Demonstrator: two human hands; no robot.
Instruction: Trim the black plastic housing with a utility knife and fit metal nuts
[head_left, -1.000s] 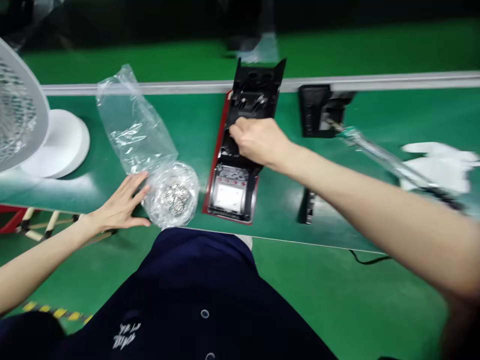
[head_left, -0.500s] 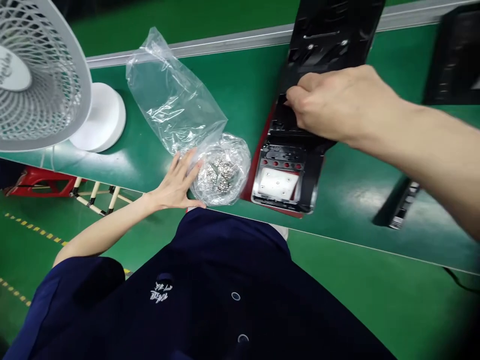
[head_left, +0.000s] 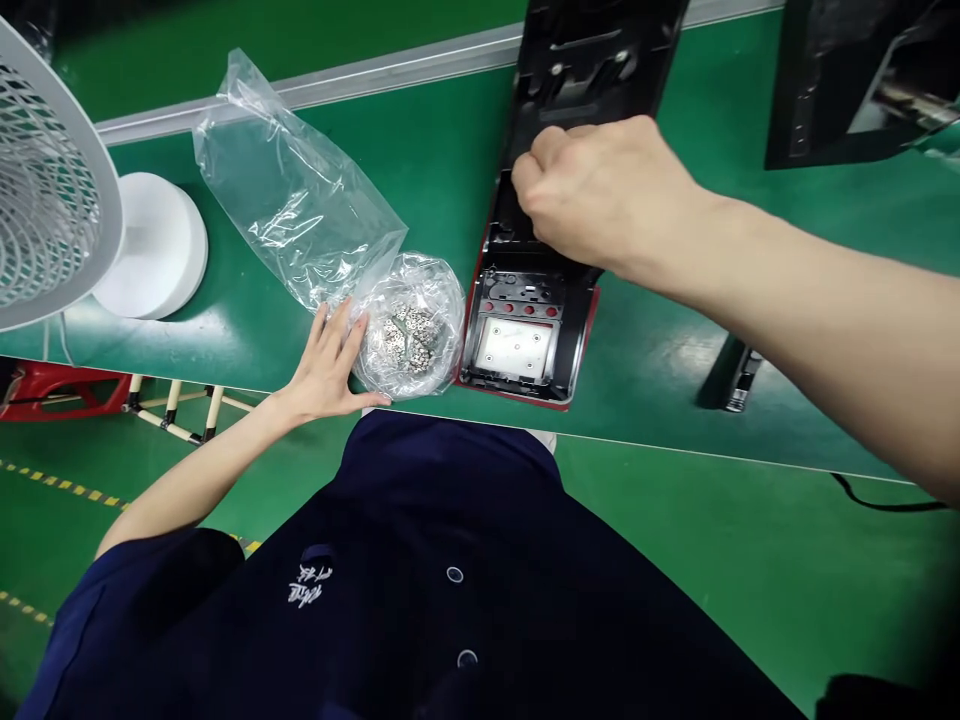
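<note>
My left hand (head_left: 328, 365) lies with fingers spread against the left side of a round container lined with clear plastic bag (head_left: 360, 300). Inside it are small shiny metal parts (head_left: 412, 338), too small to name. My right hand (head_left: 581, 190) is closed over the middle of a long black plastic housing (head_left: 525, 255), knuckles up. Whatever its fingers hold is hidden beneath them. At the near end of the housing are a white plate (head_left: 515, 348) and a row of red dots. A red pad (head_left: 544, 402) shows along the housing's near and right edges.
A white fan (head_left: 52, 190) on a round base (head_left: 161, 245) stands at the left. To the right lie a small dark strip (head_left: 741, 380) and, further back, a larger black part (head_left: 825, 90). A metal rail (head_left: 420, 62) borders the green table's (head_left: 660, 400) far side.
The view has swung right, so everything sits further left in it. The black housing lies straighter on the red pad, which now shows at its right edge. My left hand stays by the container.
</note>
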